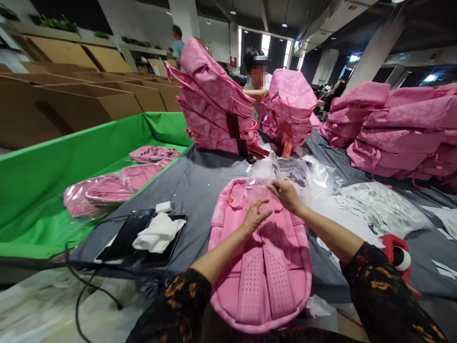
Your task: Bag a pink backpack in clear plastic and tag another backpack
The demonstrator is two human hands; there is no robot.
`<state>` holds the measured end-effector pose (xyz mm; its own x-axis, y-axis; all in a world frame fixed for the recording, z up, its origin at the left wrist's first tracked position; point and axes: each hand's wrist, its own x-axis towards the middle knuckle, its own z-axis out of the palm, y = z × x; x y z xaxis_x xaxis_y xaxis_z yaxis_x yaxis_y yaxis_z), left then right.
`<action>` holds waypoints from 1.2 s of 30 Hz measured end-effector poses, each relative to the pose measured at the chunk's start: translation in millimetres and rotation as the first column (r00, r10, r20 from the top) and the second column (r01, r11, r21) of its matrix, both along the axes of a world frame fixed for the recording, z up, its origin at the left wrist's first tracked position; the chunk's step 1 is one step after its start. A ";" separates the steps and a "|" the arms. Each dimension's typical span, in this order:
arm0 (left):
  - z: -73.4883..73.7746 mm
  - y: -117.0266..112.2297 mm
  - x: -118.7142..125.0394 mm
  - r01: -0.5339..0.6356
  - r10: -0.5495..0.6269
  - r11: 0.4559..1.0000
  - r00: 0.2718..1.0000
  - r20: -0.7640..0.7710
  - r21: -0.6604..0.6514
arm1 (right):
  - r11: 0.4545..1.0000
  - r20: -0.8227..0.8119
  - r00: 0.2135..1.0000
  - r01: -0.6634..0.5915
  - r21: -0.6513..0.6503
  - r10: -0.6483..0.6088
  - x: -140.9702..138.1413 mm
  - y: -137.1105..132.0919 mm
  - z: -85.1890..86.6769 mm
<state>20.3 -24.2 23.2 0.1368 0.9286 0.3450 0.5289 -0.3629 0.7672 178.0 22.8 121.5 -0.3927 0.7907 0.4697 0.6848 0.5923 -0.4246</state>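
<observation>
A pink backpack [232,286] lies in front of me with its dotted shoulder straps facing up. Clear plastic bags [321,176] are spread just beyond its top. My right hand [286,195] is closed over the upper end of the backpack, its fingertips pinching the edge of a clear plastic bag [257,186]. Over the straps, lower and to the left, is my left hand [256,216], open with its fingers apart. Whether its fingertips touch the backpack cannot be made out.
Stacked pink backpacks [217,102] stand at the back and right [407,128]. Bagged ones lie in a green-lined bin [89,136] at left. Phones [134,231], a white cloth [159,233], a red tape dispenser [394,257] and cardboard boxes [82,102] surround the table. A person [255,71] works opposite.
</observation>
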 end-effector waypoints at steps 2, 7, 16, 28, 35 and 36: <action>5.8 -17.2 7.4 -0.026 0.069 0.993 0.913 0.401 -0.112 | 1.000 0.024 1.000 -0.016 -0.024 0.017 -7.6 -29.7 -17.6; 11.3 -58.2 -6.8 -0.114 0.267 0.962 0.593 0.759 -0.249 | 0.989 -0.002 0.999 0.033 -0.147 -0.034 -23.5 -61.5 -37.9; 31.3 -109.7 -61.9 -0.401 0.435 0.888 0.890 -0.134 0.224 | 0.967 -0.086 0.990 0.085 -0.239 -0.108 -51.3 -59.5 -30.9; 12.9 -89.8 -117.4 -0.497 0.565 0.792 0.817 -0.117 0.354 | 0.808 0.568 0.630 0.579 0.112 -0.530 66.3 -98.2 -9.2; 19.6 -30.0 -137.3 -0.557 0.557 0.830 0.829 0.046 -0.031 | 0.613 -0.211 0.620 0.555 -0.562 -0.755 143.8 -55.3 -2.9; 26.8 -12.0 -136.9 -0.523 0.545 0.837 0.821 0.169 -0.159 | 0.630 -0.352 0.574 0.407 -0.661 -0.740 144.7 -41.9 0.9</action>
